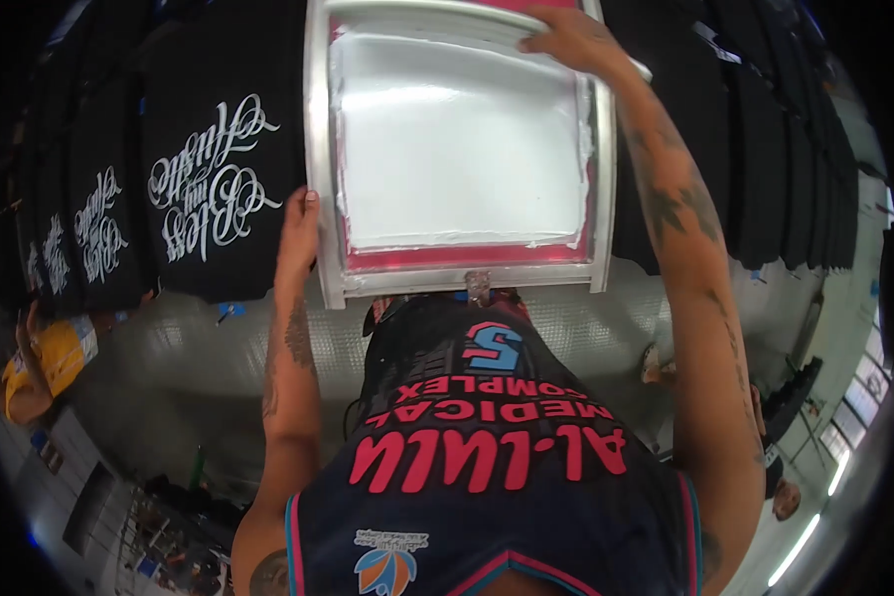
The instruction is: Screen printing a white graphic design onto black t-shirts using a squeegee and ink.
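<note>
A screen-printing frame [324, 179] with pale metal rails lies in front of me, its mesh covered by white ink [462, 149] inside a pink border. At the frame's left rail is my left hand [301, 223], closed on the edge with its thumb showing and other fingers partly hidden. My right hand [576, 42] reaches to the far end, fingers wrapped round a long pale squeegee [437, 14] that spans the frame. The squeegee's lower edge cannot be made out against the ink.
Black shirts with white lettering [209, 179] lie in a row to the left. More black shirts [685, 129] lie to the right. A clamp [478, 288] sits at the frame's near edge. A person in yellow [55, 363] is at far left, another person [785, 497] at lower right.
</note>
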{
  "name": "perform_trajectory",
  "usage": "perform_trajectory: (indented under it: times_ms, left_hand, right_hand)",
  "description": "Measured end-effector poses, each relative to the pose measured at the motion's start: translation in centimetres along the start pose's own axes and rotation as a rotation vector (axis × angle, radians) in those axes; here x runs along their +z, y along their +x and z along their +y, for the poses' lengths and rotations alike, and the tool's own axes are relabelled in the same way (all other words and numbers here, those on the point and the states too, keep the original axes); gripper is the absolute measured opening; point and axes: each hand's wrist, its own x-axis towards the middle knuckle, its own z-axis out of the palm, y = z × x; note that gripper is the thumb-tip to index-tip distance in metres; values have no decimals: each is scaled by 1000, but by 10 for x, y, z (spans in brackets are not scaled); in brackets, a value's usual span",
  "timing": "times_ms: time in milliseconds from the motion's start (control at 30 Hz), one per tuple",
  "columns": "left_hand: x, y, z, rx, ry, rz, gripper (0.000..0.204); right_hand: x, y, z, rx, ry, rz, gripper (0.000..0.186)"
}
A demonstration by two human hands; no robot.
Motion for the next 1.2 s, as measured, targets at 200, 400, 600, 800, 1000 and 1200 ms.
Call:
perform_trajectory:
  times_ms: [200, 400, 600, 800, 1000, 1200]
  left_hand:
    - [39, 20, 88, 761, 630, 319, 65]
    - [51, -13, 83, 962, 1066, 120, 53]
    - [38, -121, 70, 1018, 920, 57, 46]
    - [34, -148, 37, 876, 902, 14, 50]
    - [52, -142, 29, 738, 952, 67, 43]
    - [61, -10, 102, 749, 1165, 154, 30]
  right_hand:
    - [120, -59, -33, -107, -395, 300, 33]
    - [71, -207, -82, -128, -24, 208, 37]
    - [43, -314, -67, 136, -150, 177, 36]
    - [57, -331, -78, 34, 73, 244, 24]
    - [74, -335, -74, 88, 46, 200, 26]
    - [70, -207, -21, 152, 15, 250, 24]
